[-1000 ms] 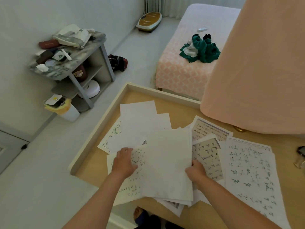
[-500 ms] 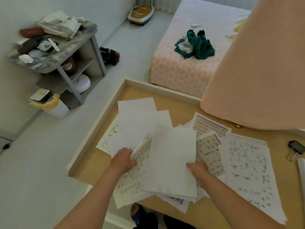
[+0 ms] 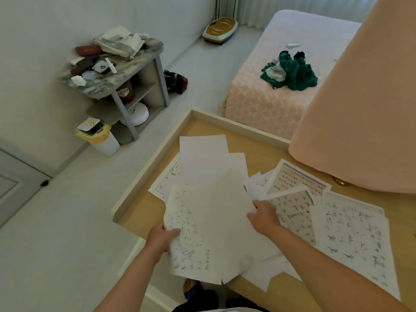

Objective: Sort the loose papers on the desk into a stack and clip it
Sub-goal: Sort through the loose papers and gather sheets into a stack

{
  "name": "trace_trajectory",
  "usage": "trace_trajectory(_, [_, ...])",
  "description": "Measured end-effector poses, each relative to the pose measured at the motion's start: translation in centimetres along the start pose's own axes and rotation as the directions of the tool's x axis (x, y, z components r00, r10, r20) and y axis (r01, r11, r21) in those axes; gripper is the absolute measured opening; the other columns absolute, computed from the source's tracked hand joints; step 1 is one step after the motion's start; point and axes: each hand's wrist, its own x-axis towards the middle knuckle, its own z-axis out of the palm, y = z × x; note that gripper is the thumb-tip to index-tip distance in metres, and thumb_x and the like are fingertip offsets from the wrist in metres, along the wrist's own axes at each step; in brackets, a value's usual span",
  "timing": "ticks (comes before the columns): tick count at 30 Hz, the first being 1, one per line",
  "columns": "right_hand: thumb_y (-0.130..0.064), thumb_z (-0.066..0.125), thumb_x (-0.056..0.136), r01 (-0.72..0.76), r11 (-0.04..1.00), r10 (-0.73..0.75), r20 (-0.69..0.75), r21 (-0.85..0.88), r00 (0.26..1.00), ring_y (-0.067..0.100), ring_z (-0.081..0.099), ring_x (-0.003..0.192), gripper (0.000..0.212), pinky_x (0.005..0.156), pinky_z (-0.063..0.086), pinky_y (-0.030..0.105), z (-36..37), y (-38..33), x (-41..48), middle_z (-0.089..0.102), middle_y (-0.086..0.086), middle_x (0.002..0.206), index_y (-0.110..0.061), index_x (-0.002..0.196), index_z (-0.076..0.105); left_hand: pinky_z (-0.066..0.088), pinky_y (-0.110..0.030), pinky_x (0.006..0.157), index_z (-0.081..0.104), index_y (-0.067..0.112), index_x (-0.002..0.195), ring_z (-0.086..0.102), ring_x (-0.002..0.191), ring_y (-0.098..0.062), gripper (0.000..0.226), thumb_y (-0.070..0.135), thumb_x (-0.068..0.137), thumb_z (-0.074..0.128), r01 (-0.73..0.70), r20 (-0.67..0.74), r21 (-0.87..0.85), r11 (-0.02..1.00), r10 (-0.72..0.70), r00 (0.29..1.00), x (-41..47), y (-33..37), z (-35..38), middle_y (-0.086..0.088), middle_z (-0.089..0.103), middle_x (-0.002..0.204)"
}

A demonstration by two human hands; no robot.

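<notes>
Head view: the left hand [image 3: 162,236] grips the left edge of a bunch of sheets [image 3: 209,224] at about 6 o'clock in the frame, thumb on top of a page covered in handwriting, fingers hidden beneath. The right hand [image 3: 263,216] is closed on the right edge of the same bunch, thumb over the blank top page, so the bunch is held between both hands, tilted and fanned unevenly, its lower part overhanging the near edge of the surface [image 3: 144,208]. Behind the bunch, toward 12 o'clock, blank pages [image 3: 204,154] lie overlapped on the surface, with a printed page [image 3: 166,179] showing from under them on the left. At 3 o'clock from the right hand, tan-printed pages [image 3: 297,176] lie partly overlapped, and a large handwritten page [image 3: 355,239] lies flat further toward 4 o'clock. A pink cloth-covered shape [image 3: 360,109] fills the 2 o'clock corner, resting on the surface. Beyond the surface at 1 o'clock stands a bed [image 3: 265,97] with a green garment [image 3: 292,70] on it. At 10 o'clock a cluttered shelf [image 3: 126,70] stands on the floor with a small bin [image 3: 99,136] just beside it.
</notes>
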Motion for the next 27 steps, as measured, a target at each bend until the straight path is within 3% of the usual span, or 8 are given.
trace_trajectory(4, [-0.027,0.062,0.088,0.074,0.985,-0.064,0.072,-0.154,0.995,0.028,0.029,0.128,0.05,0.1,0.037,0.037,0.7,0.1,0.8,0.035,0.006,0.139,-0.021,0.136,0.049,0.057,-0.036,0.069,0.062,0.009,0.113,0.069,0.089,-0.026,0.034,0.015,0.083,0.076,0.075,0.03,0.015,0.997,-0.076,0.997,-1.7,-1.9,0.5,-0.008,0.071,0.103])
trace_trajectory(7, [-0.024,0.062,0.088,0.154,0.977,-0.135,0.127,-0.149,0.983,0.027,0.041,0.12,0.054,0.095,0.045,0.033,1.3,0.2,1.2,0.034,0.007,0.137,-0.018,0.14,0.046,0.057,-0.035,0.071,0.062,0.01,0.117,0.069,0.091,-0.024,0.036,0.021,0.085,0.074,0.095,0.035,-0.027,0.995,-0.094,0.995,-2.9,-2.6,1.6,-0.006,0.071,0.103])
trace_trajectory(9, [-0.024,0.062,0.086,0.134,0.984,-0.113,0.165,-0.117,0.98,0.026,0.056,0.1,0.047,0.081,0.052,0.033,1.4,-0.1,1.2,0.043,0.007,0.127,-0.021,0.132,0.053,0.055,-0.033,0.07,0.06,0.011,0.118,0.067,0.095,-0.023,0.041,0.029,0.084,0.075,0.076,-0.013,-0.07,0.995,-0.077,0.997,-3.5,-2.9,2.4,-0.004,0.07,0.106])
trace_trajectory(12, [-0.02,0.058,0.081,0.161,0.98,-0.156,0.051,-0.118,0.986,0.026,0.059,0.086,0.021,0.075,0.054,0.035,1.5,-0.3,1.0,0.059,0.002,0.097,-0.026,0.1,0.064,0.05,-0.028,0.064,0.056,0.018,0.117,0.064,0.096,-0.022,0.041,0.037,0.085,0.073,0.047,-0.057,-0.138,0.989,-0.055,0.997,-4.8,-2.9,3.6,-0.003,0.066,0.11])
trace_trajectory(15, [-0.007,0.053,0.085,0.202,0.967,-0.211,0.047,0.154,0.976,0.02,0.054,0.073,0.012,0.062,0.045,0.028,1.7,-0.6,0.8,0.06,0.002,0.079,-0.015,0.081,0.062,0.051,-0.029,0.064,0.056,0.02,0.119,0.064,0.094,-0.02,0.035,0.033,0.089,0.068,-0.002,-0.124,-0.206,0.978,-0.024,0.992,-5.5,-3.3,4.2,-0.002,0.066,0.109])
trace_trajectory(21, [-0.011,0.059,0.09,-0.084,0.868,0.083,0.024,0.489,0.996,0.021,0.062,0.077,0.01,0.063,0.048,0.026,0.7,0.6,1.5,0.069,0.003,0.088,-0.015,0.091,0.068,0.056,-0.043,0.08,0.064,0.007,0.112,0.067,0.095,-0.032,0.021,0.02,0.096,0.06,0.105,-0.161,-0.434,0.895,-0.191,0.968,-5.6,-4.6,3.6,-0.013,0.07,0.107])
trace_trajectory(23, [-0.011,0.057,0.091,-0.064,0.921,0.093,-0.057,0.385,0.994,0.021,0.06,0.078,0.009,0.064,0.045,0.028,0.0,0.9,1.4,0.065,0.002,0.089,-0.016,0.089,0.065,0.056,-0.04,0.073,0.063,0.006,0.111,0.068,0.093,-0.031,0.019,0.018,0.097,0.057,0.129,-0.135,-0.459,0.879,-0.212,0.968,-5.7,-4.7,4.0,-0.014,0.07,0.106])
trace_trajectory(27, [-0.009,0.052,0.094,0.149,0.983,-0.133,-0.143,0.106,0.981,0.024,0.054,0.076,0.018,0.061,0.04,0.032,-1.0,1.6,1.6,0.057,0.001,0.083,-0.015,0.077,0.055,0.057,-0.04,0.075,0.057,0.014,0.123,0.068,0.096,-0.028,0.028,0.019,0.096,0.06,0.129,-0.086,-0.471,0.873,-0.191,0.978,-5.4,-4.8,5.5,-0.008,0.07,0.108])
